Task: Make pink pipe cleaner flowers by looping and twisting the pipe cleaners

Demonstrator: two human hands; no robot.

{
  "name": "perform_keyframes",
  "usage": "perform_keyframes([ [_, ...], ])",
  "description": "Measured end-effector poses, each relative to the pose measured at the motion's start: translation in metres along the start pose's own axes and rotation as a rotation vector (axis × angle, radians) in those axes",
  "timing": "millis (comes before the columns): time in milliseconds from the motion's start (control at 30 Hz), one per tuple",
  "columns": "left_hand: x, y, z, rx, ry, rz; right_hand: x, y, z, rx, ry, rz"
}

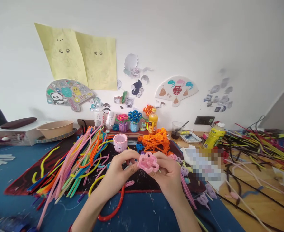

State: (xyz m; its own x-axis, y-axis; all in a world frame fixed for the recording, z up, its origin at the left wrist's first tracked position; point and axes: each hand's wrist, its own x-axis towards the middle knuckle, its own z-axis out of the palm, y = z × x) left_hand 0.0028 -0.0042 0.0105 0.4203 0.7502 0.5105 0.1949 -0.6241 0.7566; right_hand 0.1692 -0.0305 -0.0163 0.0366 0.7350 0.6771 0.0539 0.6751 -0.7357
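Note:
Between my two hands is a pink pipe-cleaner flower (148, 162) with looped petals, raised above the dark mat. My left hand (124, 169) pinches its left edge between thumb and fingers. On the other side, my right hand (167, 169) has its fingers closed on the flower's right edge. A small pink-and-white pot (120, 142) stands on the mat just beyond my left hand. Behind my right hand lies a heap of orange pipe-cleaner flowers (156, 140). Below my left wrist a red pipe cleaner (115, 211) curves across the blue cloth.
Many coloured pipe cleaners (71, 164) are spread at the left, beside a beige bowl (55, 129). Finished pots with pink flowers (122, 122) and blue flowers (135, 120) stand near the wall by an orange drink bottle (153, 121). A yellow bottle (213, 135) stands right, near more pipe cleaners.

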Motion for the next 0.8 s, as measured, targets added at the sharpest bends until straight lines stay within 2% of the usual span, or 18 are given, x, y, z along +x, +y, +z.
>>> perform_keyframes([
  [67,-0.006,0.003,-0.002,0.15,0.184,0.076,-0.002,-0.002,0.001,-0.076,0.079,-0.044],
  [133,-0.012,0.009,-0.002,0.27,0.3,0.191,-0.003,-0.005,0.002,-0.156,0.13,-0.086],
  [267,-0.019,0.022,0.005,0.484,0.345,0.487,-0.005,-0.009,0.005,-0.226,0.133,-0.144],
  [300,-0.02,0.025,0.007,0.521,0.341,0.522,-0.005,-0.01,0.005,-0.229,0.133,-0.152],
  [467,-0.02,0.032,0.01,0.646,0.38,0.541,-0.005,-0.01,0.006,-0.205,0.116,-0.102],
  [700,-0.02,0.031,0.006,0.681,0.374,0.569,-0.003,-0.002,0.002,0.023,-0.076,0.051],
  [800,-0.022,0.03,0.006,0.673,0.354,0.551,-0.002,-0.004,0.002,0.094,-0.087,0.109],
])
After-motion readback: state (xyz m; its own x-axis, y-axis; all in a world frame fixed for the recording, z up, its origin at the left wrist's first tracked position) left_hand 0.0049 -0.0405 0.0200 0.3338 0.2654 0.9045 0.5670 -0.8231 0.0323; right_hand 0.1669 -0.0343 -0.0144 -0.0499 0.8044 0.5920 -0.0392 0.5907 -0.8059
